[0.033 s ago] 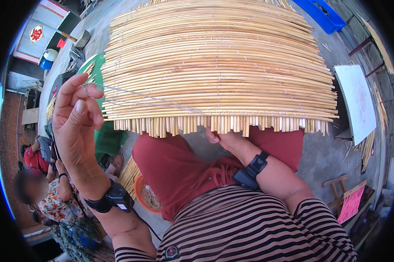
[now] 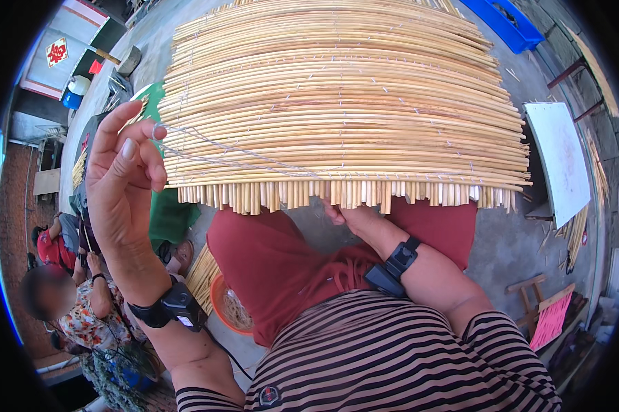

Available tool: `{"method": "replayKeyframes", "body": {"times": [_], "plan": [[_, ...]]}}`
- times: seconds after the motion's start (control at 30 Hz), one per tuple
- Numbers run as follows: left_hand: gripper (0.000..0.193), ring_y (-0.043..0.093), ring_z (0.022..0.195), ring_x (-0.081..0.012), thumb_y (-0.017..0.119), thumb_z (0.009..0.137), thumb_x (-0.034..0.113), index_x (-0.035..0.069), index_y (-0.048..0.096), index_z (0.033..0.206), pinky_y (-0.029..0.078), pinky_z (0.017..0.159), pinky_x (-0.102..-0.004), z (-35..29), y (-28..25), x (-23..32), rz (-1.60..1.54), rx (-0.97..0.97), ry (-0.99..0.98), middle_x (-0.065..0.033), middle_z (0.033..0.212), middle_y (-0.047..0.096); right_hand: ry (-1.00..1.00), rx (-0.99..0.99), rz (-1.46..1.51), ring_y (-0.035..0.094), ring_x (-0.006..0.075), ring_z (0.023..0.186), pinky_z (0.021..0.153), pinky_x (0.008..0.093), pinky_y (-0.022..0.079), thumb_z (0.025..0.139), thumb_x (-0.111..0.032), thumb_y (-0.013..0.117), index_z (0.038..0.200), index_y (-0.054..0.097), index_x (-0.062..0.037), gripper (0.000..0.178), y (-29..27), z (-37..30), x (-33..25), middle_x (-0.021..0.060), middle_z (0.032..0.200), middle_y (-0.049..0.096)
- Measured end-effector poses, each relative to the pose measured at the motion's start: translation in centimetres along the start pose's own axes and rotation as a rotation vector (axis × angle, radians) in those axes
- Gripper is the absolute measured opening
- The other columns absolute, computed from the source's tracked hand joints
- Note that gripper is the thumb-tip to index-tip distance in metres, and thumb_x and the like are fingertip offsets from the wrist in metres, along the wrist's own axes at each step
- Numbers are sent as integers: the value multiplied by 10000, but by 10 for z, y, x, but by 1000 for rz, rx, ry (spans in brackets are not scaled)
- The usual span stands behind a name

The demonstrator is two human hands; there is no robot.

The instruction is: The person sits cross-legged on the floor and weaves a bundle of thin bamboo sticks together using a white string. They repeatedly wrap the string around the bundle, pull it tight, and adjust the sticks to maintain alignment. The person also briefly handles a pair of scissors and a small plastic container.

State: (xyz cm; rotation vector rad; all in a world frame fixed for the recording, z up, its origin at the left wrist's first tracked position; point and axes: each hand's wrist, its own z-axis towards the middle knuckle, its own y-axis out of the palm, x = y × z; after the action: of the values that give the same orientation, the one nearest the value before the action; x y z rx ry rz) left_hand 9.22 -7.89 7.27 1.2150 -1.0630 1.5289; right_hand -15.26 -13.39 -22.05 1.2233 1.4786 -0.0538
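Observation:
A wide mat of pale reed sticks, bound with rows of thin thread, stretches out before me over my knees. Raised at its left side, my left hand has its fingers curled, with a thin grey string looped round the index finger. Two strands of the string run slackly to the mat's near edge, around its middle. Below that edge is my right hand, fingers bent in and their tips partly hidden by the stick ends; what they hold is out of sight.
An orange bowl with stringy material stands by my left knee, beside a bundle of reeds. At the left sits another person. A white board leans at the right; a blue crate lies beyond it.
My left hand has shifted slightly; its index finger has straightened a little toward the mat. The string's strands hang slacker and further apart. My right hand keeps its place.

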Motion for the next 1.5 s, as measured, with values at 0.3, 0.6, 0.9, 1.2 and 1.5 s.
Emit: {"method": "replayKeyframes", "body": {"times": [0.3,0.6,0.9,1.2,1.5], "plan": [[405,669,927,-305,659,870,172,-9,563,1220,534,812,-359,-44,90,-57,756,-1225,-321,-211,1045,671,532,-87,-1309,615,187,573,528,338,477,766,-185,536,683,610,-74,157,-2,16,-4,84,600,616],[298,659,693,-213,570,971,230,-39,576,1099,536,574,-317,-85,152,-192,-289,43,-552,-133,889,646,-13,-26,-1190,652,217,690,632,348,501,907,-280,535,942,675,-30,288,-29,23,26,93,702,663],[160,650,670,-229,659,867,110,13,631,991,524,614,-298,-116,111,-137,779,-371,-75,-135,860,643,81,-367,282,327,31,395,400,186,261,998,-316,473,893,586,-33,322,3,-18,-33,-14,540,449],[201,592,711,-247,757,738,3,33,615,877,482,593,-325,-81,116,-110,877,145,225,-122,915,564,-17,-310,343,350,53,431,440,213,278,986,-406,484,970,600,-82,344,-10,-5,-11,-29,550,434],[106,578,787,-289,703,744,43,55,608,791,490,664,-385,-60,128,-108,884,177,275,-89,789,567,21,-228,324,357,64,413,419,208,281,997,-432,462,955,575,-110,344,-11,0,-10,-35,543,430]]}}
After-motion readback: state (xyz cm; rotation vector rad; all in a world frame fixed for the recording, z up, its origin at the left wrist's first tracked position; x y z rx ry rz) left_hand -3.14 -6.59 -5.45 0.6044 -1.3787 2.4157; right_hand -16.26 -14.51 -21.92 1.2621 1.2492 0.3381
